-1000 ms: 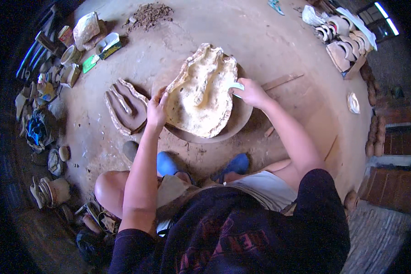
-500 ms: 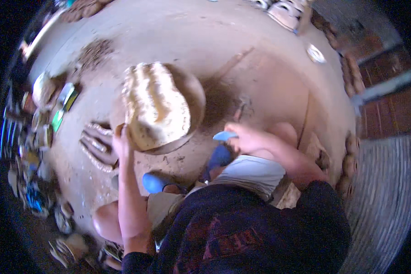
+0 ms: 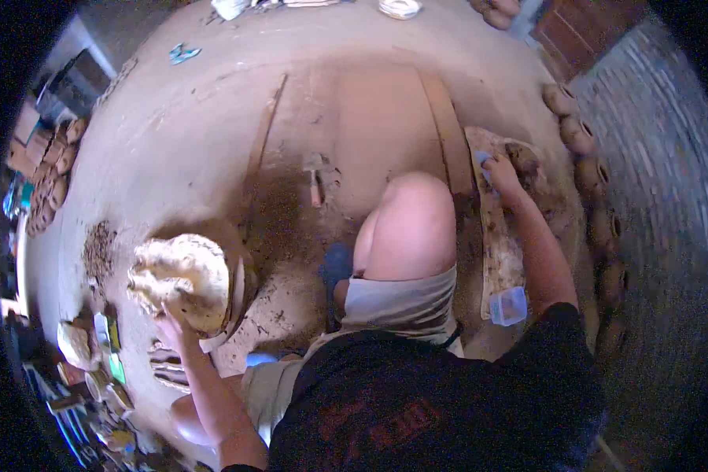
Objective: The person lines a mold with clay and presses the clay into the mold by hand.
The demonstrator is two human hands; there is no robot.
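Note:
A cream-coloured, ridged piece like a mould (image 3: 193, 271) rests on a round stand (image 3: 248, 275) at my left, tilted as seen from here. My left hand (image 3: 173, 326) grips its near edge, the fingertips partly hidden against it. Out to the right, my right hand (image 3: 502, 177) pinches a flat light-blue scraper-like piece (image 3: 483, 160). That hand is over a stained cloth (image 3: 492, 212), beside a brown lump of clay (image 3: 523, 161). A small translucent blue plastic tub (image 3: 509, 305) stands on the cloth's near end.
A trowel (image 3: 315, 185) lies on the floor ahead. Two long wooden strips (image 3: 269, 126) flank a smooth reddish patch. Round clay pots (image 3: 594, 173) line the right side. Grooved pieces (image 3: 167, 368) and assorted clutter (image 3: 94, 385) lie at the left; crumbled clay (image 3: 101, 252) sits beyond.
My view has swung right. My right hand has moved from above my knee out to the cloth, still with the blue piece. My left hand stays at the cream piece's edge.

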